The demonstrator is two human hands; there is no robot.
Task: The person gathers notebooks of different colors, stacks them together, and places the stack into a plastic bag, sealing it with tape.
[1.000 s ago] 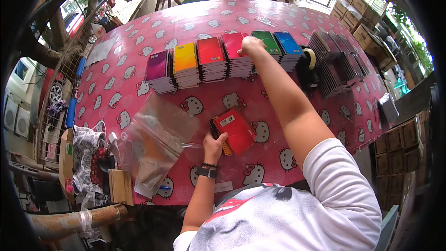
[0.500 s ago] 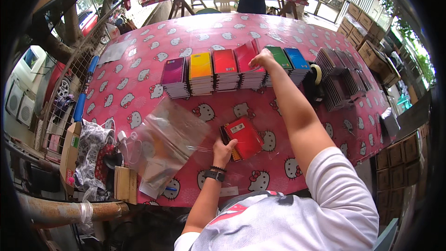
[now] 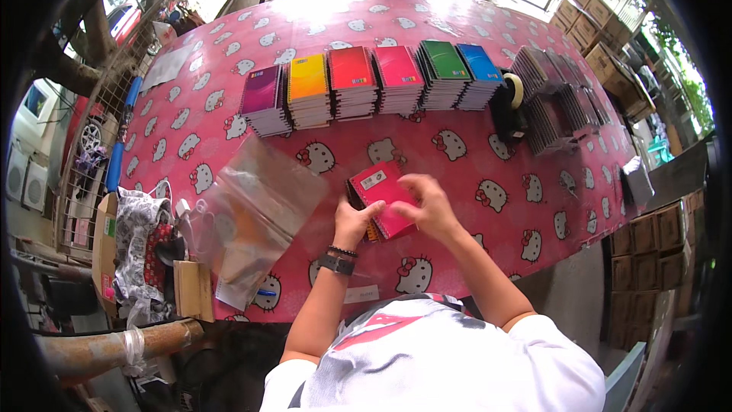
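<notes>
At the near middle of the table (image 3: 488, 172), covered in pink with a white cat-face pattern, the left hand (image 3: 357, 223) grasps the left side of a small pile of notebooks (image 3: 372, 232), its thumb laid over the cover of the pink notebook (image 3: 393, 192) on top. That notebook lies tilted, a white label (image 3: 374, 179) near its far left corner. The right hand (image 3: 428, 206) is at its right side, fingers partly curled and blurred; whether they grip the cover or only hover over it, I cannot tell. Beyond the hands, six stacks of spiral notebooks stand in a row, left to right: purple stack (image 3: 261, 93), yellow stack (image 3: 308, 78), red stack (image 3: 350, 69), pink stack (image 3: 399, 69), green stack (image 3: 442, 61) and blue stack (image 3: 479, 63). Right of the blue one sits a black tape dispenser (image 3: 503, 118) with a pale roll, and just beside that, clear-wrapped bundles (image 3: 545, 111). Left of the left hand lie clear plastic bags (image 3: 268, 191), with a blue pen (image 3: 266, 292) at their near end. Farther left are a patterned cloth (image 3: 145, 233) and a wooden block (image 3: 194, 290). Brown boxes (image 3: 648, 252) are piled at the right.
</notes>
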